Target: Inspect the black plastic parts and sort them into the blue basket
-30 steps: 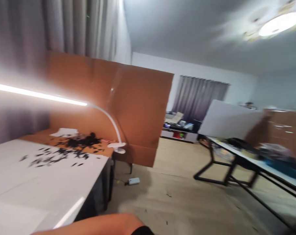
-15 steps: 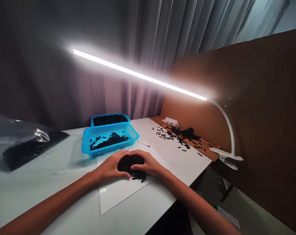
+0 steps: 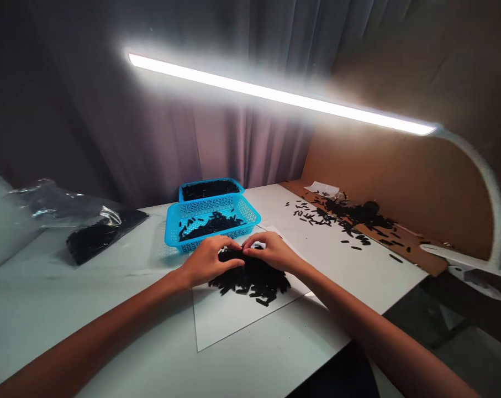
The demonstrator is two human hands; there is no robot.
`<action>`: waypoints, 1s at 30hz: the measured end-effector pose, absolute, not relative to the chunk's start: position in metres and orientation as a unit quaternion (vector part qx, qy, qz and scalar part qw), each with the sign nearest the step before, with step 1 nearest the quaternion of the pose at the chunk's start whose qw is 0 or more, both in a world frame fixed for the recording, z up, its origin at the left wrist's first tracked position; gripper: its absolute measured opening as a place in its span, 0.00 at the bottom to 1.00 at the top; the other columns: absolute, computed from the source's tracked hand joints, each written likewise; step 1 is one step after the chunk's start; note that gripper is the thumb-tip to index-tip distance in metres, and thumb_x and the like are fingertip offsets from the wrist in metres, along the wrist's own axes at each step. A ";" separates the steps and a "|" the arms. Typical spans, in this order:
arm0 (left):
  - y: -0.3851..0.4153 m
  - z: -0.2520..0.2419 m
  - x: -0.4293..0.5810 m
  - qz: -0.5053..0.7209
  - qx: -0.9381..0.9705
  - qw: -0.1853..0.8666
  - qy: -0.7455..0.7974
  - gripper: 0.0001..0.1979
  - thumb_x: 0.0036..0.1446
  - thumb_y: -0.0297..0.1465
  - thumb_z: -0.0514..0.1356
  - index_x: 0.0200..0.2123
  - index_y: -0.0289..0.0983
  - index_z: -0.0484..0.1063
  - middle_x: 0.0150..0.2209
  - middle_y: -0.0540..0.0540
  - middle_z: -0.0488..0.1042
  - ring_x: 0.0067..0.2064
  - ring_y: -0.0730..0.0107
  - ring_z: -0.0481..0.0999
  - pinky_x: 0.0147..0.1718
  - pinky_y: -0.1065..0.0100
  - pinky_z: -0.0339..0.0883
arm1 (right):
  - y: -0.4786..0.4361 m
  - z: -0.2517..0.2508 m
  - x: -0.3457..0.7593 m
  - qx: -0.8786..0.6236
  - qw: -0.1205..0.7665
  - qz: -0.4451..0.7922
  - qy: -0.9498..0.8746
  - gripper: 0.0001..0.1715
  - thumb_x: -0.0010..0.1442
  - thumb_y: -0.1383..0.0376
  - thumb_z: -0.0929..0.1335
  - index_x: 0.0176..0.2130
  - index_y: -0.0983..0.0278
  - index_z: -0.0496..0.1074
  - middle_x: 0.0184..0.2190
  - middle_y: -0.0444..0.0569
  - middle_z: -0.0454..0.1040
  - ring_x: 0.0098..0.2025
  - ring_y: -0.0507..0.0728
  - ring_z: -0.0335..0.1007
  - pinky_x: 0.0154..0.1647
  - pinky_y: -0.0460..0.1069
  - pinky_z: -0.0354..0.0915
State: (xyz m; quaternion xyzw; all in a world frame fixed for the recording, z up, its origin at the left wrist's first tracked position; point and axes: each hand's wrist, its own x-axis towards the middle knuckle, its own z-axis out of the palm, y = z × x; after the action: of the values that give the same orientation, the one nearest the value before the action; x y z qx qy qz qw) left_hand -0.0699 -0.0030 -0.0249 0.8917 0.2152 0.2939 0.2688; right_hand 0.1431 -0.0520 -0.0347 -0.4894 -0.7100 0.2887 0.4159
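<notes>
Hands (image 3: pixel 206 262) at black pieces (image 3: pixel 256 277), grip unclear

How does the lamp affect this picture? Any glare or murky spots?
Head view: the strip lamp is blown out white, with a halo; head view: the plastic bag has bright glints; head view: the curtain darkens toward the upper left; head view: the black pieces partly merge into one dark mass.

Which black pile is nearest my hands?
The pile on the white sheet; those in the blue baskets and the scatter by the cardboard panel lie farther off.

Two hands (image 3: pixel 202 262), two baskets (image 3: pixel 172 224), one bag (image 3: pixel 109 216), one lamp (image 3: pixel 283 95) show (black pieces (image 3: pixel 254 276): uncountable).
</notes>
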 end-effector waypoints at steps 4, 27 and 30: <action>-0.005 -0.028 -0.070 0.343 0.865 0.266 0.252 0.07 0.61 0.34 0.63 0.40 0.39 0.79 0.37 0.47 0.82 0.37 0.64 0.80 0.39 0.63 0.73 | -0.051 -0.029 0.135 -0.482 0.459 0.304 -0.682 0.08 0.57 0.61 0.72 0.31 0.63 0.81 0.32 0.49 0.82 0.39 0.60 0.76 0.50 0.57 0.67; -0.020 -0.016 -0.068 0.442 0.836 0.218 0.243 0.03 0.57 0.31 0.66 0.35 0.38 0.80 0.32 0.48 0.81 0.32 0.71 0.77 0.34 0.68 0.72 | -0.078 -0.022 0.132 -0.435 0.543 0.141 -0.705 0.04 0.59 0.64 0.72 0.34 0.61 0.81 0.31 0.45 0.82 0.34 0.55 0.74 0.37 0.52 0.68; -0.022 -0.014 -0.068 0.447 0.835 0.215 0.238 0.03 0.57 0.30 0.67 0.35 0.39 0.80 0.32 0.49 0.81 0.32 0.71 0.78 0.34 0.68 0.73 | -0.080 -0.018 0.132 -0.428 0.553 0.151 -0.699 0.04 0.59 0.65 0.72 0.34 0.61 0.81 0.31 0.45 0.82 0.34 0.55 0.75 0.37 0.53 0.68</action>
State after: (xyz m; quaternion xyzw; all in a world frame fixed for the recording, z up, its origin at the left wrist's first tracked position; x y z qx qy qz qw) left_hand -0.0676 -0.0221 -0.0139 0.8349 0.2385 0.4473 0.2146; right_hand 0.1322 -0.0800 -0.0183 -0.4275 -0.6986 0.1512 0.5534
